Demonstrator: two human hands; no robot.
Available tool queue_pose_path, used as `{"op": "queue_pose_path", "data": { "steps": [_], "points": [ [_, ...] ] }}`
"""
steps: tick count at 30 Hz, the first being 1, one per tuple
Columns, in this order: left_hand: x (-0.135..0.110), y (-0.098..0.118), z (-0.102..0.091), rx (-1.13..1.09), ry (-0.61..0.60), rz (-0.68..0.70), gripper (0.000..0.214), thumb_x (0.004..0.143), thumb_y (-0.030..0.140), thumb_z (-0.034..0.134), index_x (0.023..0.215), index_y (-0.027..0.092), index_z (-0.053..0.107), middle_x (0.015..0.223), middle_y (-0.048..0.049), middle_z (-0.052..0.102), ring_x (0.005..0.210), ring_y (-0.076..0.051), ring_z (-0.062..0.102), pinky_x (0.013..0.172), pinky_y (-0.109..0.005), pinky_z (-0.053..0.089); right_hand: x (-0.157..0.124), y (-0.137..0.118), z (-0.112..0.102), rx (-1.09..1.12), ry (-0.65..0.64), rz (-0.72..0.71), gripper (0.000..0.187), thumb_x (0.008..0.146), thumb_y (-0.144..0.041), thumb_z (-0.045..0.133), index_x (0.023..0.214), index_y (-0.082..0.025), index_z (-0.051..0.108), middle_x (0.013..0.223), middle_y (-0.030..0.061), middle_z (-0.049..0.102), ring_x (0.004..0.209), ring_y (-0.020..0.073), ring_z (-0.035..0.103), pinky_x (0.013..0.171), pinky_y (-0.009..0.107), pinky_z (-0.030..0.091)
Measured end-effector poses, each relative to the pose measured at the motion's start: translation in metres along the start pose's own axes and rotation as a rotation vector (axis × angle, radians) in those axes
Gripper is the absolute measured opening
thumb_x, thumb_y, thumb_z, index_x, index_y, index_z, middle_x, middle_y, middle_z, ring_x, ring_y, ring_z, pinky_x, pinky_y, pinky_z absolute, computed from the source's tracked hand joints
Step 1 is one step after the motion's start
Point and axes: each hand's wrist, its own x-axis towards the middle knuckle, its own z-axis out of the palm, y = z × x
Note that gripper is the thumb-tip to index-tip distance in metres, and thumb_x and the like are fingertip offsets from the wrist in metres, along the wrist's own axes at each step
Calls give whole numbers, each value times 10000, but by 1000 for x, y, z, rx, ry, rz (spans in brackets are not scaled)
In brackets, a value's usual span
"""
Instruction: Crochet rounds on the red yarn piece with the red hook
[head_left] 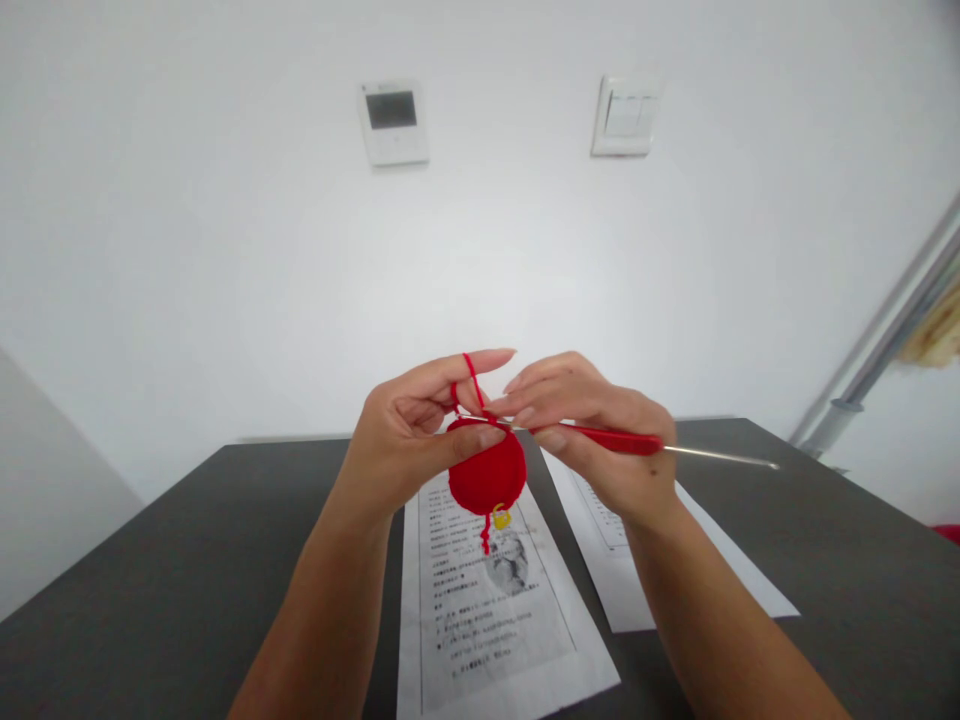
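Head view: crochet disc (pixel 487 478) and hook (pixel 615 438) above printed sheets (pixel 495 620) on table (pixel 187 560).

Your left hand (pixel 405 435) and your right hand (pixel 600 430) are both bare, with slim, long fingers and smooth knuckles. The nails (pixel 525 415) reach a little past the fingertips, are rounded at the edge and have a plain, natural sheen. Your wrists are narrow. Your left forearm (pixel 330 610) and right forearm (pixel 712 620) are uncovered, with bare skin from the wrist to the bottom edge of the view. Both widen steadily toward the elbows, which lie out of sight.
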Motion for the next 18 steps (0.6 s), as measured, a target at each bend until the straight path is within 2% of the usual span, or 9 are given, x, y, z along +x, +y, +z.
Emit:
{"op": "queue_pose_path", "data": {
  "steps": [5, 12, 15, 18],
  "points": [
    [0, 0, 1, -284, -69, -113, 429, 700, 111, 792, 1104, 247, 746, 742, 3, 700, 642, -98, 648, 588, -166, 519, 0, 2, 2, -113, -19, -197, 156, 916, -205, 637, 1042, -211, 729, 959, 58, 782, 966, 213, 700, 852, 396, 575],
    [4, 2, 13, -654, -91, -321, 432, 633, 124, 788, 1061, 143, 728, 723, 10, 705, 609, -77, 667, 617, -128, 530, -2, 0, 5, -256, -29, -246, 229, 940, -204, 596, 1146, -266, 675, 1113, 48, 759, 1071, 202, 688, 874, 385, 594],
    [4, 1, 13, -660, -99, -355, 452, 624, 147, 791, 1071, 143, 723, 732, 9, 704, 618, -82, 670, 632, -141, 535, -1, -2, 4, -294, -44, -241, 258, 940, -189, 586, 1166, -284, 665, 1119, 47, 758, 1072, 198, 692, 870, 373, 598],
    [4, 4, 10, -523, -59, -356, 460, 652, 144, 779, 1108, 166, 717, 739, -5, 707, 640, -116, 679, 640, -194, 542, -1, -2, 5, -294, -37, -225, 259, 921, -165, 600, 1145, -267, 683, 1121, 56, 758, 1045, 214, 698, 847, 395, 601]
  ]
}}
